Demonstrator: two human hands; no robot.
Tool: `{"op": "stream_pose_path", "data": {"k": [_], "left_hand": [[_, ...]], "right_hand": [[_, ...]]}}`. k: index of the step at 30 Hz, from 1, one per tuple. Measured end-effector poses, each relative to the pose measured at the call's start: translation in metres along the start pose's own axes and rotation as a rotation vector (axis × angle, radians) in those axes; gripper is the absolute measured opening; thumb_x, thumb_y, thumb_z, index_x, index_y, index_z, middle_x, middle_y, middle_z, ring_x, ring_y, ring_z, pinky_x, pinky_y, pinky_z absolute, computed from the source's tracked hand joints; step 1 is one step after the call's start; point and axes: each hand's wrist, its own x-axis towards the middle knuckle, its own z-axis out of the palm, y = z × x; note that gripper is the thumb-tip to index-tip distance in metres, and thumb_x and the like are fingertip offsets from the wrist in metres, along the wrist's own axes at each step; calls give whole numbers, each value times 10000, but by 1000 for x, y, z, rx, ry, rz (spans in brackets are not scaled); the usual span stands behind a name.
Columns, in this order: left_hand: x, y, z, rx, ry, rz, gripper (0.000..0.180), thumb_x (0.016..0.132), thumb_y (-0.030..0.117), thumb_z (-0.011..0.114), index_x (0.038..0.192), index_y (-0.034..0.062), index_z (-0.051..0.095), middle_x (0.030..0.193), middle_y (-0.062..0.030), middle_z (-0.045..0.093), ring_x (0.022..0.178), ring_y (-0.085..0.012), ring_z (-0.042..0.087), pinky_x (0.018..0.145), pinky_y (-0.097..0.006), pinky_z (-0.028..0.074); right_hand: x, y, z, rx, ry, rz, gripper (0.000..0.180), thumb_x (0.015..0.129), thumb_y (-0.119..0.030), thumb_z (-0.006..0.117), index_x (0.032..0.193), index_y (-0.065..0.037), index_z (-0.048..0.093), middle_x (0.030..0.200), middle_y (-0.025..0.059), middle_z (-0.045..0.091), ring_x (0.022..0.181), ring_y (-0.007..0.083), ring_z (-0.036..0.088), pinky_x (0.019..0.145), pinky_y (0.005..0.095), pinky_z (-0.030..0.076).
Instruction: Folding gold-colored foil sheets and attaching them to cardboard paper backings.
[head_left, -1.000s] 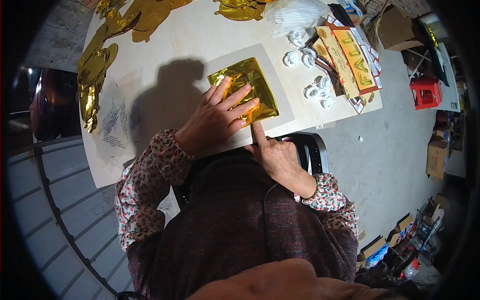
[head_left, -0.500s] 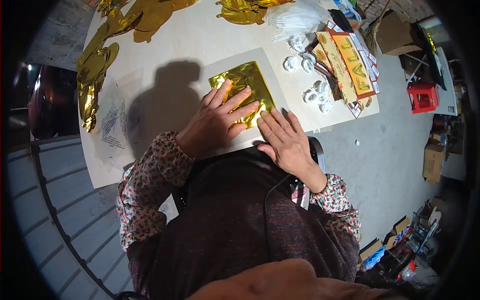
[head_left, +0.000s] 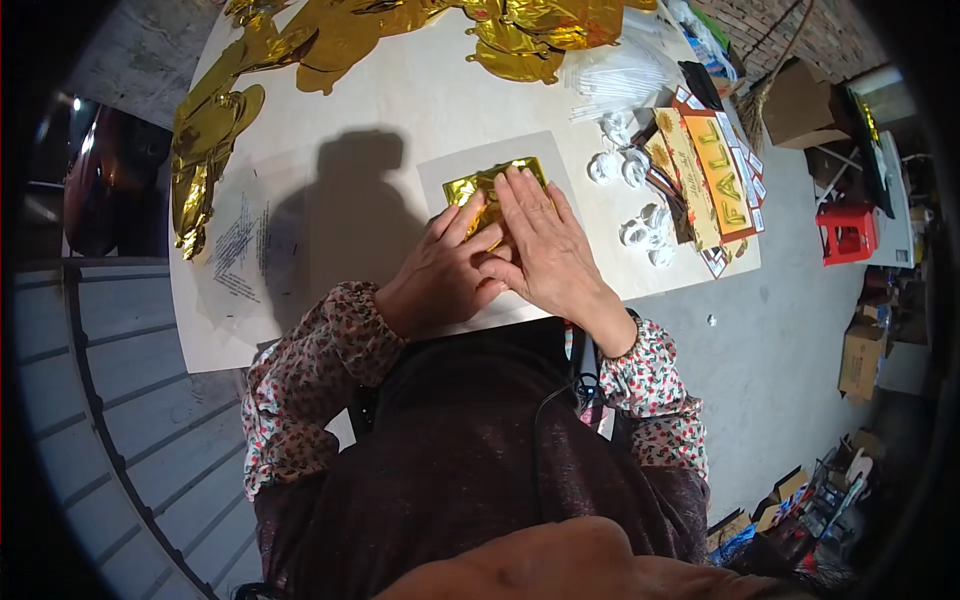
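Note:
A flat piece of shiny gold foil (head_left: pixel 470 187), looking like a folded foil balloon, lies on a pale grey sheet (head_left: pixel 437 168) at the table's near edge. My left hand (head_left: pixel 447 265) rests on its lower left part with fingers stretched out. Across its right side lies my right hand (head_left: pixel 550 250), flat, fingers extended and close together. The hands meet around the thumbs and cover much of the foil's lower part. Neither hand grips anything that shows.
More gold foil balloons (head_left: pixel 345 40) spread along the table's far and left edges. Thin white sticks (head_left: pixel 620 80), white ribbon rolls (head_left: pixel 635 168) and printed autumn cards (head_left: pixel 718 175) lie on the right. A clear printed bag (head_left: pixel 238 250) lies left. A red stool (head_left: pixel 845 235) stands beyond.
My right hand has moved from the foil's lower right edge up and left onto it, next to my left hand. The whole view has shifted slightly.

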Motion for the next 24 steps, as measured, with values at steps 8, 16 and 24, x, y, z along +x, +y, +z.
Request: {"op": "stream_pose_path", "data": {"k": [8, 16, 24], "left_hand": [[2, -1, -3, -13, -26, -3, 635, 782, 271, 706, 1351, 81, 497, 1452, -144, 398, 1362, -410, 312, 1131, -491, 250], [-5, -3, -3, -65, 105, -189, 948, 689, 339, 790, 1400, -76, 320, 1444, -284, 342, 1381, -411, 300, 1142, -490, 248], [-9, -5, 0, 32, 158, -189, 1039, 652, 427, 814, 1404, -81, 309, 1453, -261, 348, 1384, -378, 316, 1137, -461, 262]], "right_hand": [[5, 9, 5, -35, -103, 38, 1106, 725, -676, 619, 1498, 4, 216, 1518, 242, 284, 1438, 353, 237, 1174, 474, 193], [5, 9, 6, -33, -105, 63, 1125, 707, -664, 655, 1492, 15, 223, 1514, 247, 294, 1440, 350, 238, 1178, 463, 195], [7, 6, 2, 47, -120, 153, 1037, 802, -562, 649, 1496, 42, 171, 1504, 252, 314, 1428, 362, 261, 1182, 447, 182]]}}
